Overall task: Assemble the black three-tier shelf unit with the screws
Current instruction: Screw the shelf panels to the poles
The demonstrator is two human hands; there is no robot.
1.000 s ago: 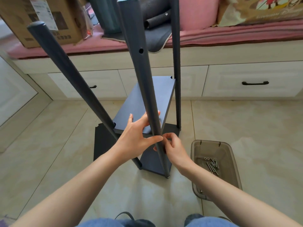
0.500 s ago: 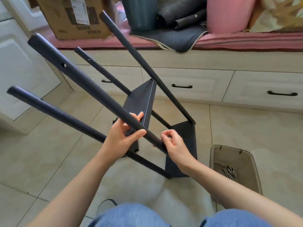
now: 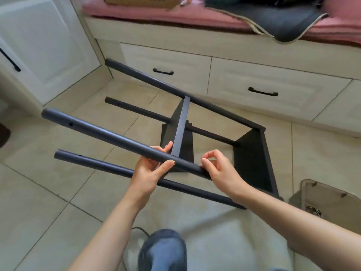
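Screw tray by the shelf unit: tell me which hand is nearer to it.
Right. The right hand rests on the near pole, on the side towards the screw tray at the frame's right edge; the left hand grips that pole farther left.

Tiled floor by a window seat.
Ahead of me, cream drawers with black handles sit under a pink cushion; white door left.
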